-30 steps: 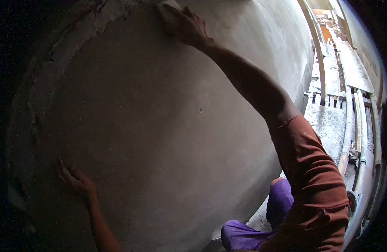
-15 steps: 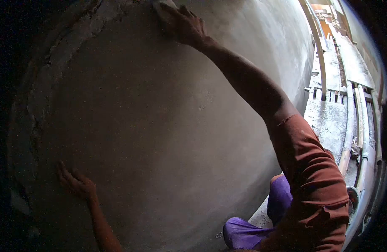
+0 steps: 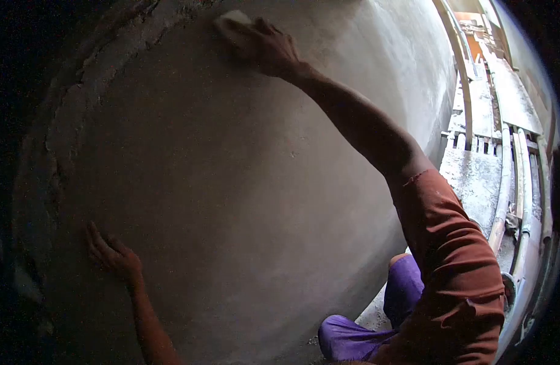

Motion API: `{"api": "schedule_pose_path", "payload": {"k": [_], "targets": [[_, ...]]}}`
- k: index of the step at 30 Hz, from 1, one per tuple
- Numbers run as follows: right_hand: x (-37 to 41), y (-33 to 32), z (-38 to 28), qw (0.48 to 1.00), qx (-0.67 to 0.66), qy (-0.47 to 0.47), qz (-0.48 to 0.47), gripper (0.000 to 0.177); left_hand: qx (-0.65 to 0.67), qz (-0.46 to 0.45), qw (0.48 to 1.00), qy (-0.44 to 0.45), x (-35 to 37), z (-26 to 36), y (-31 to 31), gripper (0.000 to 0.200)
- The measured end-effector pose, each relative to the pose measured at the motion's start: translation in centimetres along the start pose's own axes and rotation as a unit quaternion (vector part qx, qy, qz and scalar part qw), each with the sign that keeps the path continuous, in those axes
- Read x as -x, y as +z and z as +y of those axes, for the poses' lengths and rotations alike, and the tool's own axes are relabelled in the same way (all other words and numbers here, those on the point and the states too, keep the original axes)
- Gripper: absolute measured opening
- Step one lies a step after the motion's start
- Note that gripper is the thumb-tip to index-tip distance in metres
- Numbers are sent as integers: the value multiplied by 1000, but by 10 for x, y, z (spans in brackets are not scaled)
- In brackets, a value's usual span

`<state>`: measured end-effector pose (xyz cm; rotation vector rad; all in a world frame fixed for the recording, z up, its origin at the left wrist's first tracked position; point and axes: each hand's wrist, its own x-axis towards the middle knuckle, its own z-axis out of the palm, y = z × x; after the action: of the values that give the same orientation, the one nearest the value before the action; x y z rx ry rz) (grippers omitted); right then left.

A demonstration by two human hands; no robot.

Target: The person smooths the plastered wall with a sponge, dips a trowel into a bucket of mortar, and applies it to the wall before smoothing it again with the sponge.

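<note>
A broad grey plastered wall point(image 3: 243, 188) fills most of the head view. High on it, my right hand point(image 3: 271, 50) is closed around a pale, block-shaped sponge point(image 3: 234, 22) pressed to the surface. The fingers look dark and slightly blurred, and part of the sponge is hidden beneath them. Lower on the left, my left hand point(image 3: 116, 255) rests against the wall with its fingers stretched out, holding nothing.
A rough, uneven plaster edge point(image 3: 79, 100) runs down the wall's left side. On the right are scaffold boards point(image 3: 474, 176), bamboo poles point(image 3: 523, 201) and an upright pole point(image 3: 463, 79). My bent legs in purple cloth point(image 3: 353, 337) are close to the wall's foot.
My right hand has moved a little down the wall with the sponge, more of which now shows. My left hand stays in nearly the same place.
</note>
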<state>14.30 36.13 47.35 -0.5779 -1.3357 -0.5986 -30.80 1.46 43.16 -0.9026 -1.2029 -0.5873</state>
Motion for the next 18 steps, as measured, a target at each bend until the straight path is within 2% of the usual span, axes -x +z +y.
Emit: {"api": "schedule_pose_path", "payload": {"k": [1,3,4,6,7,9,13,15,18], "targets": [[-6,-5,-7,1000,-1,-2,1,72,-6,9,1000,6,0,-2,2,49],[-5,-14,-22,994,27,-108,20,70,-4,5,1000,-1,1,-7,7,50],[9,-19,-22,994,27,-106,17,70,-2,-4,1000,-6,3,-9,7,50],[40,-43,-13,998,10,-36,-54,69,4,6,1000,-5,1,-7,10,50],[53,-49,-7,998,11,-38,-57,69,10,17,1000,-4,0,-5,10,50],[71,-54,2,989,-4,60,-134,68,21,13,1000,-6,2,-2,8,50],[27,-34,7,990,22,81,-111,67,66,45,996,32,-1,-9,19,49],[-2,-34,0,997,65,7,-43,65,56,25,998,12,1,-11,16,48],[-8,-30,0,997,64,-3,-36,67,30,18,999,2,6,-16,21,48]]}}
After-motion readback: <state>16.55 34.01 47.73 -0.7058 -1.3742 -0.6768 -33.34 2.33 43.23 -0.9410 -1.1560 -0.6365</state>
